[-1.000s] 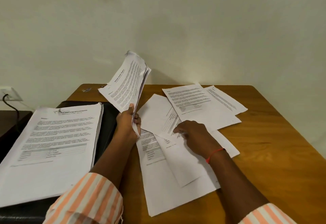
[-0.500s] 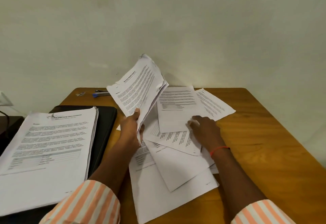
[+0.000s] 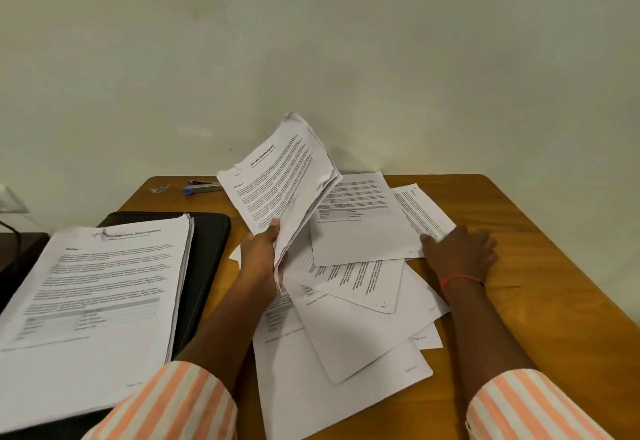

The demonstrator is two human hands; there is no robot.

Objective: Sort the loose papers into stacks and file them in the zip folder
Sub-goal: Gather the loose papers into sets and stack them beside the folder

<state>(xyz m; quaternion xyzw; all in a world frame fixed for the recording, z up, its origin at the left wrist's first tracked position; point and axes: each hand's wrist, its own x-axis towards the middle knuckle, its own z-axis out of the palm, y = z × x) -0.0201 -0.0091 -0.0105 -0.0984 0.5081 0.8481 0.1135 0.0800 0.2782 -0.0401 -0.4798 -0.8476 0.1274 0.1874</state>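
Your left hand grips a sheaf upright just right of the folder, thumb on its front, likely so you can read the top page. Farther right, your right hand lays uncurled fingers on one sheet's corner among the loose papers, probably to drag it in. A stack lies on the folder.

Dim and soft overall, with a warm greenish tint. Lit from the front left, to judge by the faint shadow thrown to the right of the held sheaf on the wall. Mild sheen on the wooden table. Smeared, unreadable print on the left stack. Bent outward near the edges, as from a wide lens.
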